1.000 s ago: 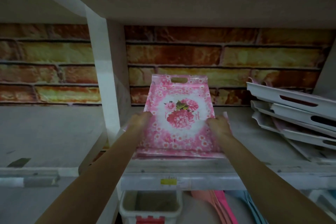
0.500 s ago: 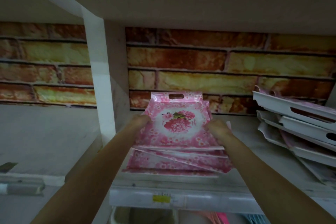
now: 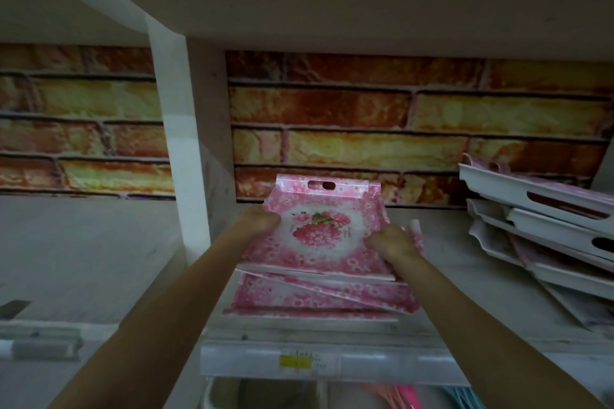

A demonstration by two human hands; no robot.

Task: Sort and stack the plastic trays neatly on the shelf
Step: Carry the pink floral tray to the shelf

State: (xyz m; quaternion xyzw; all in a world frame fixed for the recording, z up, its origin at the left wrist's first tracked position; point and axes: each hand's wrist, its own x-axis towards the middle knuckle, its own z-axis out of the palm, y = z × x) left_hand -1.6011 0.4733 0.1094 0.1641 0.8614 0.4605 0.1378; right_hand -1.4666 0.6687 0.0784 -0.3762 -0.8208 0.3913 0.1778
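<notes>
Both hands, left hand [image 3: 257, 221] and right hand [image 3: 390, 241], clamped on the top pink floral tray [image 3: 319, 232], sitting crooked-ish on the pink stack [image 3: 319, 297], shelf [image 3: 332, 330] pretty dim.

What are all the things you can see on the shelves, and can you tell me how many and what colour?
Top pink tray: one, pink with a red flower picture, held over the middle pile.
Pink tray pile: several, exact count unclear, pink floral, fanned out unevenly at the front of the shelf.
White tray heap: at least four, white undersides with pink edges, leaning crookedly at the right.
Shelf: one, pale grey, under the trays.
Divider post: one, white, left of the pink trays.
Brick wall: orange and yellow, behind the shelf.
Yellow label: one, on the shelf's front edge.
Left hand: gripping the top tray's left edge.
Right hand: gripping its right edge.
</notes>
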